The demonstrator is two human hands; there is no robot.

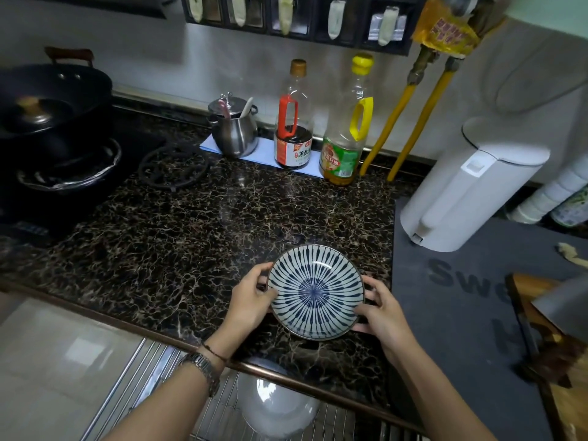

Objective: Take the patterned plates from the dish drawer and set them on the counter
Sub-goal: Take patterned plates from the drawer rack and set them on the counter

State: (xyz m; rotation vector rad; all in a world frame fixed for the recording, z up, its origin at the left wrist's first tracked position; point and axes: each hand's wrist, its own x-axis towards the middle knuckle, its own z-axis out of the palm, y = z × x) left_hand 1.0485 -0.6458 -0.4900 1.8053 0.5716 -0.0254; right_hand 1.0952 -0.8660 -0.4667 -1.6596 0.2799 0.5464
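A round plate [315,291] with a blue-and-white radial stripe pattern is over the dark marble counter [178,249], near its front edge. My left hand [251,299] grips the plate's left rim and my right hand [380,316] grips its right rim. I cannot tell whether the plate rests on the counter or hovers just above it. Below the counter edge the wire dish drawer [159,377] is pulled out, with a white bowl [276,405] in it.
A white kettle [467,189] stands on a grey mat [461,300] to the right. Soy sauce bottle [294,122], oil bottle [348,128] and steel pot [235,128] line the back wall. A black wok [47,100] sits on the stove at left; a wooden board [547,338] at far right.
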